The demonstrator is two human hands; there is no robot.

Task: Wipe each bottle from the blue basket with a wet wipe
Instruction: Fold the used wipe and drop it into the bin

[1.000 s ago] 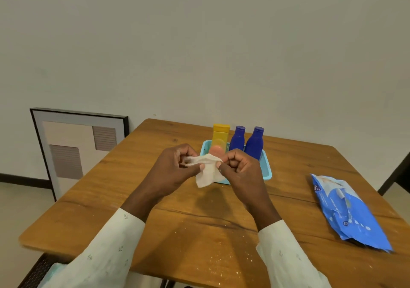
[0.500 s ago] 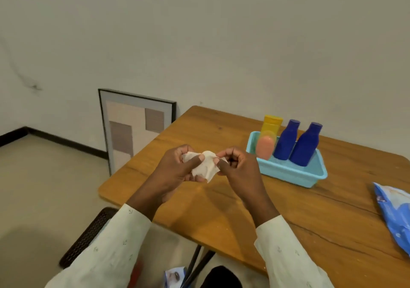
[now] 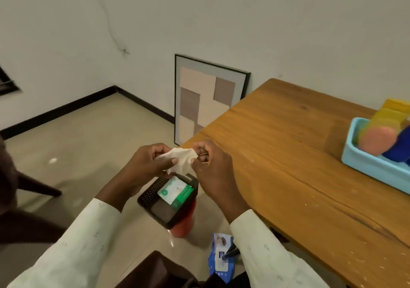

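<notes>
Wet wipe, crumpled and off-white, stretched between both hands off the table's left edge, over the floor. Left hand pinches its left end under the thumb; right hand pinches the right end with curled fingers. Directly below the wipe sits a black bin with a green-and-white packet inside, perched on a red stool. A blue wipes pack lies on the floor nearer the body.

Judgement: step in hand looks like balling the wipe for discarding. To do it well, gather it tight, centre it over the bin opening, then let both ends go together so it does not drift to the floor.

Further off, the wooden table; at its far right edge the blue basket holds a yellow bottle, a pink-capped one, and blue bottles, well apart from the hands. A framed picture leans on the wall.
</notes>
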